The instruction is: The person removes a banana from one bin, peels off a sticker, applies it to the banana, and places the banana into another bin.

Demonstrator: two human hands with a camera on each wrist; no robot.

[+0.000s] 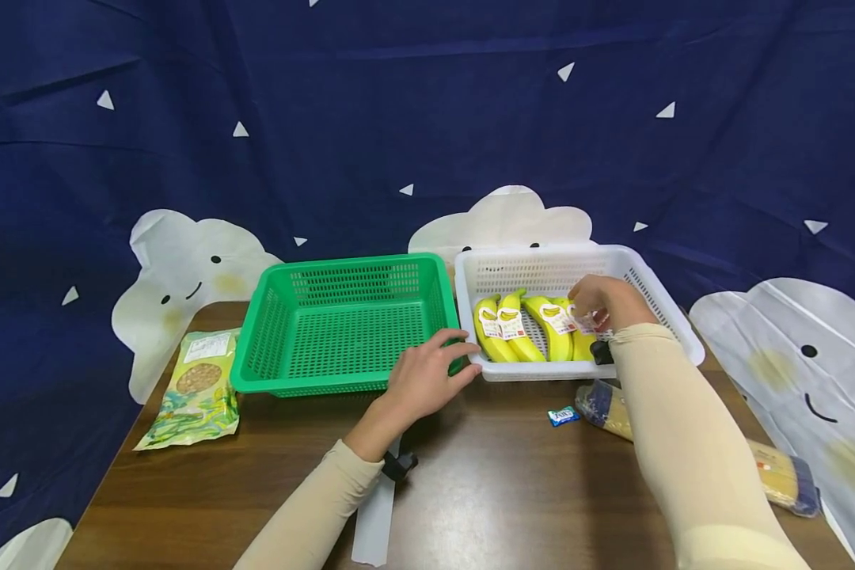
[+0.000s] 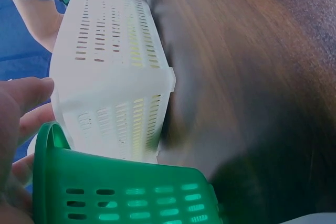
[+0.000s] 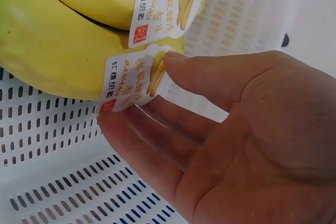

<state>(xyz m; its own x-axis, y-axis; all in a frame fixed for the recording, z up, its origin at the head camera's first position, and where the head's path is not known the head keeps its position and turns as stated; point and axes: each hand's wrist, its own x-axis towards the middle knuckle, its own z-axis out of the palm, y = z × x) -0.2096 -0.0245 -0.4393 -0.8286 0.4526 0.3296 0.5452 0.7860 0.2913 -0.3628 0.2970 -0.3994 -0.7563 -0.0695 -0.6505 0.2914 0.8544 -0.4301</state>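
Note:
My right hand (image 1: 602,301) reaches into the white basket (image 1: 534,372) and holds the rightmost banana (image 1: 583,345). In the right wrist view, its thumb lies on that banana's printed label (image 3: 126,80), with the fingers curled beneath the edge. Several more yellow bananas (image 1: 518,336) with matching labels lie alongside on the basket floor. My left hand (image 1: 423,376) has its fingers extended over the near right corner of the green basket (image 1: 342,384). Its fingertips are at the white basket's left rim, as the left wrist view also shows.
A yellow-green food bag (image 1: 201,388) lies left of the green basket. In front of the white basket is a small blue packet (image 1: 564,416). A long package of pale sticks (image 1: 777,473) passes beneath my right forearm. A whitish strip (image 1: 374,522) lies near my left wrist.

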